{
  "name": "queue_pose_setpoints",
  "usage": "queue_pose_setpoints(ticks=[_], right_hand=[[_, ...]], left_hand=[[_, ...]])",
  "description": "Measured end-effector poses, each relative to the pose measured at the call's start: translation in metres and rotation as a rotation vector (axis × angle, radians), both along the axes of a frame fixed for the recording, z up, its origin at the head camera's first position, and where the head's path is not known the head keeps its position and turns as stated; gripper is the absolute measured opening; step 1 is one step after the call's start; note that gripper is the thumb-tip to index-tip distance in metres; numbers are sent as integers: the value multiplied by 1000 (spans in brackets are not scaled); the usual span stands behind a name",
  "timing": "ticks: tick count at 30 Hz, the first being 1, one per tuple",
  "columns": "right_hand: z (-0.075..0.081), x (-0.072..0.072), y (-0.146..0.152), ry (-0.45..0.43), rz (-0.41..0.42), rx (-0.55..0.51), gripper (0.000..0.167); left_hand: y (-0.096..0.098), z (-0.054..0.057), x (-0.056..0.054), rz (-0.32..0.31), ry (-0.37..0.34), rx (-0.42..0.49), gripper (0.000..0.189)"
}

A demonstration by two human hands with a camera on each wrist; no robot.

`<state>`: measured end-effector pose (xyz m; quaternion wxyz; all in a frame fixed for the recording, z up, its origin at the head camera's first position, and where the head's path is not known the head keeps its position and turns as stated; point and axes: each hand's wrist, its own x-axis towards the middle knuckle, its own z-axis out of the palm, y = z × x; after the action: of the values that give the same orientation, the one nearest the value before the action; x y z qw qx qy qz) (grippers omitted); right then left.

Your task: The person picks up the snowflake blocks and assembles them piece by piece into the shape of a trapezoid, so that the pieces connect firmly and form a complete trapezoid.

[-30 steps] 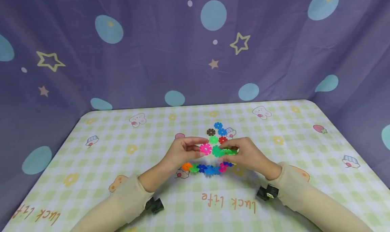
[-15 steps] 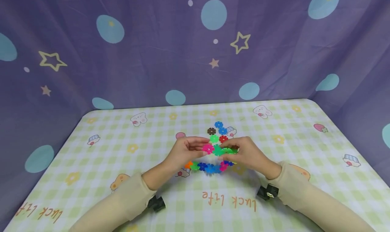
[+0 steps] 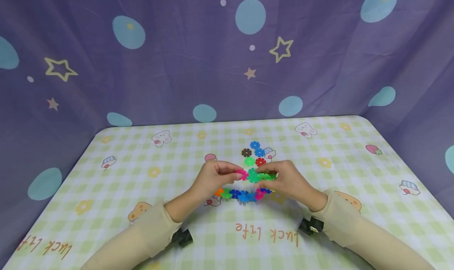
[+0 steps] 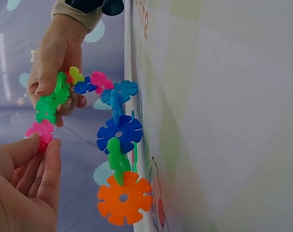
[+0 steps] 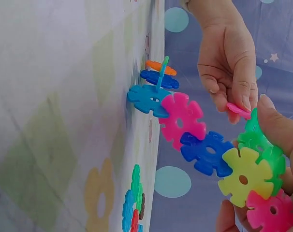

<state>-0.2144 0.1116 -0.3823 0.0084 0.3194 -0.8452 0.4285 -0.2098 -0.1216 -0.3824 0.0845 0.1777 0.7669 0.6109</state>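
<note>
In the head view, the left hand (image 3: pixel 216 176) has brought the pink disc (image 3: pixel 243 174) nearer the green disc (image 3: pixel 252 176) than it is a second ago, and more of the pink face is now covered by the fingers than half a second ago; the thumb and fingertips pinch it. The right hand (image 3: pixel 288 179), at about three o'clock from the pink disc, barely shifts, its thumb and fingers pinching the green end of the chain (image 3: pixel 244 196), which curves round below at six o'clock. A group of discs (image 3: pixel 250 161) lies on the table just beyond, between twelve and one o'clock. In the left wrist view, the pink disc stands in the left hand's pinch with its edge meeting the green disc at about one o'clock; the orange disc (image 4: pixel 113 198) at the chain's other end hangs near four o'clock, and the right thumb presses along the green part. In the right wrist view, the pink disc shows nearly edge-on between the left thumb and fingers, with the green disc's tip at its side and the yellow disc (image 5: pixel 245 169) around six o'clock. The change suggests the two pieces are being lined up slot to slot; whether the slots engage cannot be told.
</note>
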Motion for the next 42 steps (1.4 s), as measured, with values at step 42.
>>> queue_pose_setpoints(ticks=[42], right_hand=[[3, -2, 32, -108, 241, 101, 34]], left_hand=[[-23, -1, -52, -148, -70, -110, 34]])
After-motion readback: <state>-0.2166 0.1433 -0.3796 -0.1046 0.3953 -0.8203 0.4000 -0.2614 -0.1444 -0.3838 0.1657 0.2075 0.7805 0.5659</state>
